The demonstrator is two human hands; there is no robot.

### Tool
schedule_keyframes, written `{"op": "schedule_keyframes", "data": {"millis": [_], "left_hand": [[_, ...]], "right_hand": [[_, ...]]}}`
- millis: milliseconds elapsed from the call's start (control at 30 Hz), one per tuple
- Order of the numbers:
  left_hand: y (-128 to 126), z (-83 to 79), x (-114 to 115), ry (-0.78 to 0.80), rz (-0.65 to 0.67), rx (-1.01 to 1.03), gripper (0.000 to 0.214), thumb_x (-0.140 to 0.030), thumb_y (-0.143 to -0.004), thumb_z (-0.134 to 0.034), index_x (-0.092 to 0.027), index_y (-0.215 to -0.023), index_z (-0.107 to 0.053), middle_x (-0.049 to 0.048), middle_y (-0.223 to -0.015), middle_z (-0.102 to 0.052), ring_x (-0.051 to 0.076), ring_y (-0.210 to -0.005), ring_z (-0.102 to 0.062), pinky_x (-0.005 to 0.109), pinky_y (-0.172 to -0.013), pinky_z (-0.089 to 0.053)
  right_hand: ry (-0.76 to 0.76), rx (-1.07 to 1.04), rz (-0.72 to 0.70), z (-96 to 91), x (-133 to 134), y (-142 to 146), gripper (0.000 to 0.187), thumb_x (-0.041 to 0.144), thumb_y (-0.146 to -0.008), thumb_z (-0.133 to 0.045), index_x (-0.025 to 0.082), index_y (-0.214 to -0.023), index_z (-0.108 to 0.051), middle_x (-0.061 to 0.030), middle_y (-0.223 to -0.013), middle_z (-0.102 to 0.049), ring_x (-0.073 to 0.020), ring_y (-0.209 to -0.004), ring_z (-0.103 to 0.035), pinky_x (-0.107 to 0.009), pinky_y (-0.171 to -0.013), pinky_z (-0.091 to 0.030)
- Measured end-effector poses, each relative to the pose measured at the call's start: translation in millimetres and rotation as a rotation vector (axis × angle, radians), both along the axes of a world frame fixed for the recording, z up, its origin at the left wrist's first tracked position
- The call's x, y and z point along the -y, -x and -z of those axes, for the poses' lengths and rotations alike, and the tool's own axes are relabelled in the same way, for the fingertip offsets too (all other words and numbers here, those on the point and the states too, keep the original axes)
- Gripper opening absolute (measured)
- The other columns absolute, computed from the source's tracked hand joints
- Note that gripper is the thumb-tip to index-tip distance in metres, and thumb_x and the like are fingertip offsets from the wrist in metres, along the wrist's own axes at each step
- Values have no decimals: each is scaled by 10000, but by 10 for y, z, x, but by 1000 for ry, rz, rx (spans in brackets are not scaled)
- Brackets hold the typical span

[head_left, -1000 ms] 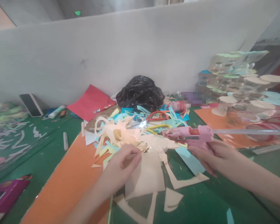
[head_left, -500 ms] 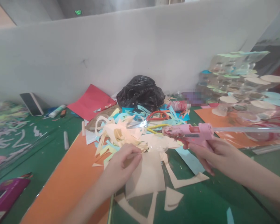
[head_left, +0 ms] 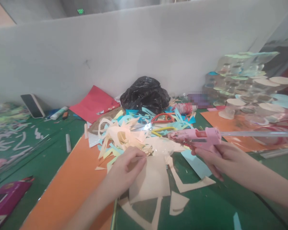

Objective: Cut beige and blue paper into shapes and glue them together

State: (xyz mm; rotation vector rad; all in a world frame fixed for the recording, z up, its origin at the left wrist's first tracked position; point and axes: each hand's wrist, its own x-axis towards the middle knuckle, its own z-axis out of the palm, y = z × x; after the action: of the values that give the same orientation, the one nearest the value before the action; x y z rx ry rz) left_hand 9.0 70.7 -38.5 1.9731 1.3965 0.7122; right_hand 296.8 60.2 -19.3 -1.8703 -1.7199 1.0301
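At the near edge of the workbench, our right hand [head_left: 228, 161] is closed around the grip of a pink plastic hot glue gun [head_left: 199, 137], its fingers curled under the body. The gun lies nearly level, its long axis running left to right, with the stained nozzle pointing left over the paper scraps. A long clear glue stick [head_left: 259, 134] runs from its back end toward the right edge of the view. Our left hand [head_left: 127, 169] is curled almost shut, fingertips at the top edge of a pale cream paper cutout [head_left: 150, 182], though we cannot tell whether they grip it. The cutout lies flat on a green cutting mat [head_left: 206, 207], its upper edge against a heap of cream, blue and yellow paper scraps [head_left: 124, 137]. Open mat lies to the right of the cutout, below the gun. A pale blue card strip [head_left: 195, 163] sits just beneath the nozzle, an orange card sheet [head_left: 67, 188] lies left, and red-handled scissors [head_left: 162, 118] rest farther off among the scraps.
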Motion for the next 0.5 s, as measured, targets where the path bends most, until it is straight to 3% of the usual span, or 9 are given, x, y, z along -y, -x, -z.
{"op": "schedule_keyframes", "data": {"millis": [500], "left_hand": [[4,20,2,8,-6,-9,190,-361,-925,-471,-246,-885,-617,29,-909,-640,186,-887,-600,335,-810,-495]], "right_hand": [[-34,28,25,-17,63,25,577,677,-836,-488,253,-459,-381,-4,-414,-465,-183,-471,-507,-324,-507,-441]]}}
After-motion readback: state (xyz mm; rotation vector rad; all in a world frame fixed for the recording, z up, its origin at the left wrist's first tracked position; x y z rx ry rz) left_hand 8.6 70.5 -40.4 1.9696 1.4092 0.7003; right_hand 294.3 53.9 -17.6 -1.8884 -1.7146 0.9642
